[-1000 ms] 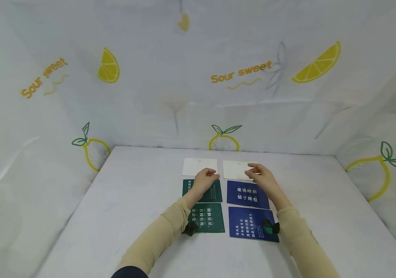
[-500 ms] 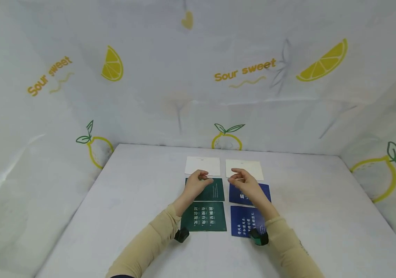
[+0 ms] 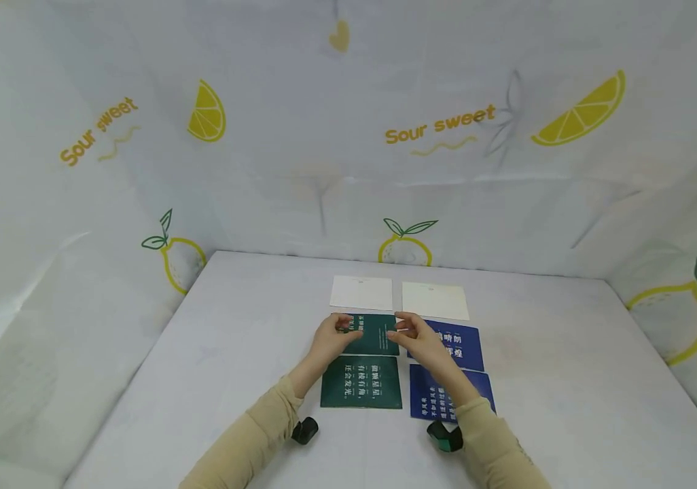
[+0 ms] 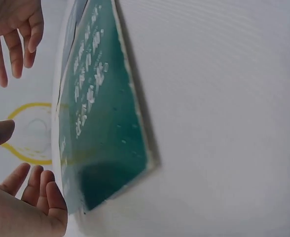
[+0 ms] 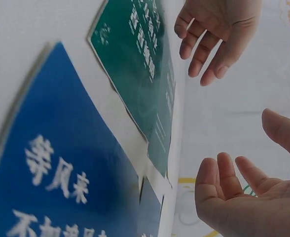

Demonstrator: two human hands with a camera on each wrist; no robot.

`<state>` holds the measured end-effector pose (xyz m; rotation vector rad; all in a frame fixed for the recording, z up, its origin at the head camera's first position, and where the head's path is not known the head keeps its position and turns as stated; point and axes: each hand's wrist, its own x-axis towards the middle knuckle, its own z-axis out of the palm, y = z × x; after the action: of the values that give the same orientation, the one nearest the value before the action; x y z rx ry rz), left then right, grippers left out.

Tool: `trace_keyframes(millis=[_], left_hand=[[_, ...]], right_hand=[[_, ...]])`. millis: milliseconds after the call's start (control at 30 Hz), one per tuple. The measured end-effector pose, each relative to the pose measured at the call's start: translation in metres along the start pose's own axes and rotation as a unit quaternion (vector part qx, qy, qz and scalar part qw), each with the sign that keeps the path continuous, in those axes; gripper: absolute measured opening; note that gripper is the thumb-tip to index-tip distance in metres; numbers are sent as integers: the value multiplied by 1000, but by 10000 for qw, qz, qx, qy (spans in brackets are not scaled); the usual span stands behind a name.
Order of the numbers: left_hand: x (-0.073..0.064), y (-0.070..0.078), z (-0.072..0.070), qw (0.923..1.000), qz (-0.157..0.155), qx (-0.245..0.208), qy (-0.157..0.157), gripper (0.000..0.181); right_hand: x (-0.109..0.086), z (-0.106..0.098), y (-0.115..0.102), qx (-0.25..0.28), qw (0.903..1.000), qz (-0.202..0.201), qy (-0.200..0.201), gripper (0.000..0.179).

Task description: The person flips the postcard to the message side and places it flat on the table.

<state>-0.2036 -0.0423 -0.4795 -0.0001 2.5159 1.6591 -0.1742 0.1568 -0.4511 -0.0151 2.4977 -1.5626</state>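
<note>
Over the upper dark green card [image 3: 376,333], my left hand [image 3: 327,343] and my right hand [image 3: 424,348] face each other with a gap between them. Their fingers are loosely bent and hold nothing; both wrist views show them apart from the cards. A lower green card [image 4: 105,118] with white lettering lies nearer me. To its right are an upper blue card [image 3: 471,350], partly covered by my right forearm, and a lower blue card [image 5: 71,148]. Two white cards, a left one [image 3: 361,293] and a right one [image 3: 435,301], form the far row.
All the cards lie on a white table [image 3: 251,319]. Behind it hangs a white curtain [image 3: 299,136] with lemon prints. Small black devices, one by the left wrist [image 3: 306,430] and one by the right [image 3: 445,437], hang beneath the sleeves.
My right hand has moved left and toward me, from over the right white card to the upper green card's edge. The left hand has drawn slightly left and nearer me. The cards have stayed put.
</note>
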Motion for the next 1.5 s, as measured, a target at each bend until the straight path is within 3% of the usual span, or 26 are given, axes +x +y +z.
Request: trace_keyframes(millis=[267, 433, 633, 833, 1033, 1300, 1500], left_hand=[[-8, -13, -2, 9994, -36, 312, 144, 45], [-15, -15, -2, 9978, -275, 457, 392, 48], [-19, -15, -4, 9958, -676, 145, 592, 56], [-21, -15, -7, 9955, -858, 4, 407, 60], [-22, -15, -8, 9958, -868, -205, 213, 61], [-17, -16, -12, 9926, -904, -750, 297, 60], [-13, -17, -12, 9910, -917, -876, 422, 59]], right_hand=[[-5, 13, 5, 0, 9997, 189, -121, 63], [-7, 16, 10, -23, 9993, 314, -218, 69], [-9, 18, 13, 190, 9980, 464, -378, 74], [-13, 21, 14, 276, 9975, 510, -404, 72], [-15, 22, 15, 369, 9971, 468, -475, 72], [-10, 15, 19, 717, 9961, 413, -295, 67], [-6, 12, 19, 815, 9957, 410, -186, 64]])
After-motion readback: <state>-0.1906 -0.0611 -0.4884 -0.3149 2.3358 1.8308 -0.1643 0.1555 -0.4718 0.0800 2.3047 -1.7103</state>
